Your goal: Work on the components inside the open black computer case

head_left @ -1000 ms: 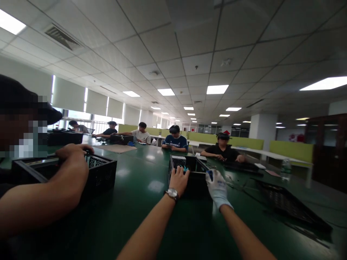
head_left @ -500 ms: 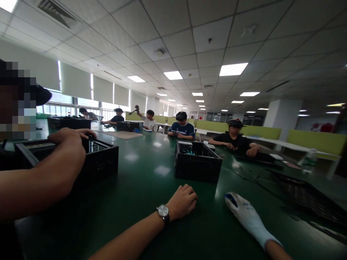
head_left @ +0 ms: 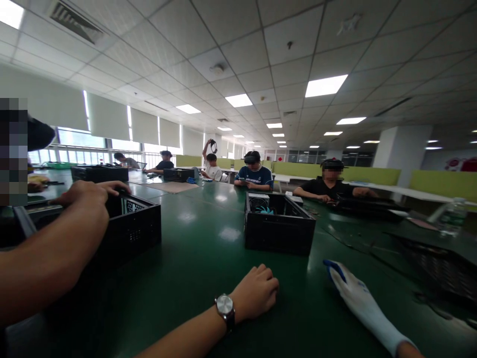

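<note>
My left hand (head_left: 257, 292), bare and with a silver-faced wristwatch (head_left: 225, 304) on its wrist, rests on the green tabletop (head_left: 201, 278). Its fingers are curled in loosely, and I see nothing held in them. Further right, my right hand (head_left: 352, 288) wears a white work glove with blue on the palm side. The thumb and fingers are apart, with nothing visible between them. Beyond both hands sits an open black computer case (head_left: 279, 231), with a turquoise fan (head_left: 266, 211) inside. Neither hand touches it.
At left, a co-worker's arm (head_left: 70, 243) reaches over another black case (head_left: 139, 226). A dark perforated panel (head_left: 443, 263) and cables lie at right, near a clear plastic bottle (head_left: 452, 218). Several people sit along the far side.
The view has shifted slightly, so my gloved right hand appears further right and my left hand a little lower. A distant person's raised arm has changed position, with a headset-like object in hand.
</note>
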`<state>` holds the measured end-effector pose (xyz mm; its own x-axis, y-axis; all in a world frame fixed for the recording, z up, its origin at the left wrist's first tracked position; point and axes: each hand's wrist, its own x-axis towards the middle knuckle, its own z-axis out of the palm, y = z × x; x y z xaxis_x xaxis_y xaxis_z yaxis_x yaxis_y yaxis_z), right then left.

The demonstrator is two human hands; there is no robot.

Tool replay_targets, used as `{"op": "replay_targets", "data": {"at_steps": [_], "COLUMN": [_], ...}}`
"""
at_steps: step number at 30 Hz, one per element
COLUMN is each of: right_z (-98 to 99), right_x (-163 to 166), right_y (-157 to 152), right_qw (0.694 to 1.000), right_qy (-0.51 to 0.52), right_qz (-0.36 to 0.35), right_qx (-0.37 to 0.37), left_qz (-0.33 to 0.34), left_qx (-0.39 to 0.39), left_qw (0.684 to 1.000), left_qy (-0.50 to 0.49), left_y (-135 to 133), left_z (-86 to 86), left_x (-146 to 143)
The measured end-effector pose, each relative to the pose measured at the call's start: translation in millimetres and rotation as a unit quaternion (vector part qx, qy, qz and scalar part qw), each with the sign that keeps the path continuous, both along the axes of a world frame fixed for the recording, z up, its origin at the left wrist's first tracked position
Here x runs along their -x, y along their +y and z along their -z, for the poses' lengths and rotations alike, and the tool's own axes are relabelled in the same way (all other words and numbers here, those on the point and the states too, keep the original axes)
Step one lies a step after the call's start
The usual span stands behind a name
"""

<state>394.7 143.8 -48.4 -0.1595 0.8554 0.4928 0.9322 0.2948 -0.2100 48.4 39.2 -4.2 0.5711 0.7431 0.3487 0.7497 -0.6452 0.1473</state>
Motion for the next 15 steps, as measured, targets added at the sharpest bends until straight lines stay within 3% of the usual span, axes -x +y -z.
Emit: {"op": "replay_targets", "data": {"at_steps": [15], "right_z": [4.7], "right_x": [3.9], "right_y": [3.7], "right_qw": [0.999], "right_qy": [-0.011], "right_qz": [-0.035], "right_qx": [0.01], "left_qz": [-0.004], "left_qx": [0.027], "left_qw": [1.0], "left_qy": [-0.005], "left_y": [1.3], "left_z": [0.3], "left_x": [0.9]}}
